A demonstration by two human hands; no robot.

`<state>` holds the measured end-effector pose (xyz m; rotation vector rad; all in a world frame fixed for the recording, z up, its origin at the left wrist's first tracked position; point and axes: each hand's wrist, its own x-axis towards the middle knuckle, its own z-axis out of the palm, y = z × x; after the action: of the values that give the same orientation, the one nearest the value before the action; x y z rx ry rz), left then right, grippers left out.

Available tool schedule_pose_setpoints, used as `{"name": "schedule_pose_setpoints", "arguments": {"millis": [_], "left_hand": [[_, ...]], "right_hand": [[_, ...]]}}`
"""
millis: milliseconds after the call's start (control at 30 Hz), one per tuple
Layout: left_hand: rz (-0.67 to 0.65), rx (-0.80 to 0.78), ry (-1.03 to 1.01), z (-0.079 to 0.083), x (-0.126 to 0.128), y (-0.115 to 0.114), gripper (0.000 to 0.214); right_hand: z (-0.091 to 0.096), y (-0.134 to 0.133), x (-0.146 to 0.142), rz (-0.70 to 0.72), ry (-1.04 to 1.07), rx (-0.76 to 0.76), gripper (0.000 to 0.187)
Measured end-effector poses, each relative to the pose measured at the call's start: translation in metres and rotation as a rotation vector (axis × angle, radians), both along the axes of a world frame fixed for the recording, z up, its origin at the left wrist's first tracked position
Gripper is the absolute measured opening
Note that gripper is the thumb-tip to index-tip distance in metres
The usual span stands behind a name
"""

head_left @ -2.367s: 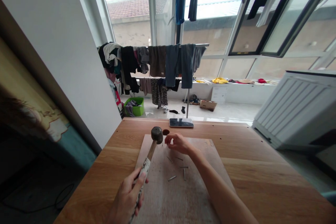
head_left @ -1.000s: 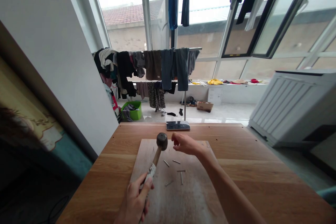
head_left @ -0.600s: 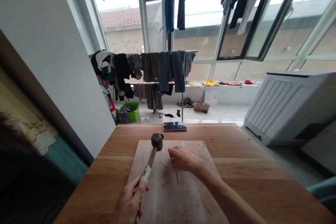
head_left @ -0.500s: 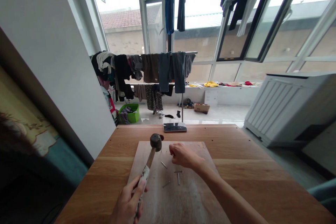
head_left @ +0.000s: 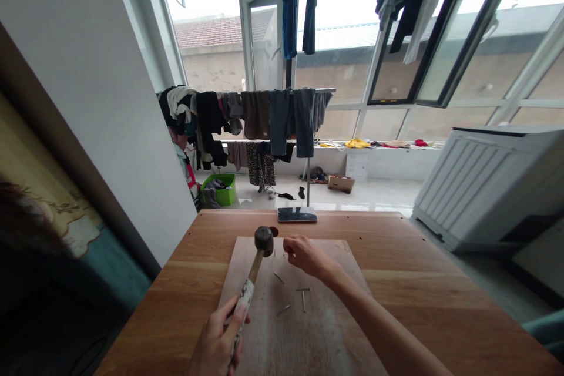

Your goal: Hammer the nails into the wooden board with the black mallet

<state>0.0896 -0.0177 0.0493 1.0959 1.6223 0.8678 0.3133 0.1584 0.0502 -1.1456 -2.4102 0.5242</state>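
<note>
My left hand (head_left: 219, 332) is wrapped around the worn, white-patched handle of a hammer (head_left: 263, 242). Its dark, rounded head is raised over the far left part of a pale wooden board (head_left: 321, 323). Just right of the hammer head, my right hand (head_left: 304, 254) is closed in a pinch low over the board; whatever its fingertips hold is hidden. Several loose nails lie on the board nearer to me, among them one upright in the view (head_left: 304, 302), one crosswise (head_left: 303, 289) and one slanted (head_left: 279, 277).
The board rests on a brown wooden table (head_left: 423, 288). A phone-like dark slab (head_left: 297, 214) lies by its far edge. Beyond stand a drying rack with clothes (head_left: 255, 114), a green basket (head_left: 226, 191) and a white ribbed cabinet (head_left: 467, 182). A wall (head_left: 110, 100) rises at left.
My right hand has shifted slightly left over the board, closer to the hammer head. The whole view has moved a little; the hammer stays raised in my left hand and the nails lie unmoved.
</note>
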Motion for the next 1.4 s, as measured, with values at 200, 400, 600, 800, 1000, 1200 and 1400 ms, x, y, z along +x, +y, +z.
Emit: {"name": "schedule_pose_setpoints", "arguments": {"millis": [200, 400, 600, 800, 1000, 1200, 1400], "left_hand": [[-0.026, -0.003, 0.007, 0.002, 0.0, 0.003, 0.083], [-0.052, 0.024, -0.002, 0.002, -0.001, 0.004, 0.08], [-0.053, 0.035, -0.017, -0.001, 0.002, 0.004, 0.075], [-0.047, 0.084, -0.025, 0.014, 0.014, 0.006, 0.069], [-0.099, 0.077, -0.036, 0.02, 0.023, 0.009, 0.07], [-0.137, 0.059, -0.024, 0.008, 0.028, 0.015, 0.074], [-0.121, 0.054, 0.032, 0.003, 0.03, 0.016, 0.076]], "right_hand": [[-0.002, -0.003, -0.01, -0.036, 0.03, -0.002, 0.04], [-0.02, -0.002, -0.01, -0.064, 0.226, -0.077, 0.043], [-0.035, -0.003, -0.009, -0.113, 0.366, -0.103, 0.046], [-0.043, -0.005, -0.008, -0.135, 0.444, -0.166, 0.045], [-0.044, -0.005, -0.008, -0.138, 0.451, -0.145, 0.044], [-0.042, -0.004, -0.008, -0.179, 0.43, -0.134, 0.04], [-0.045, -0.003, -0.006, -0.163, 0.46, -0.146, 0.047]]}}
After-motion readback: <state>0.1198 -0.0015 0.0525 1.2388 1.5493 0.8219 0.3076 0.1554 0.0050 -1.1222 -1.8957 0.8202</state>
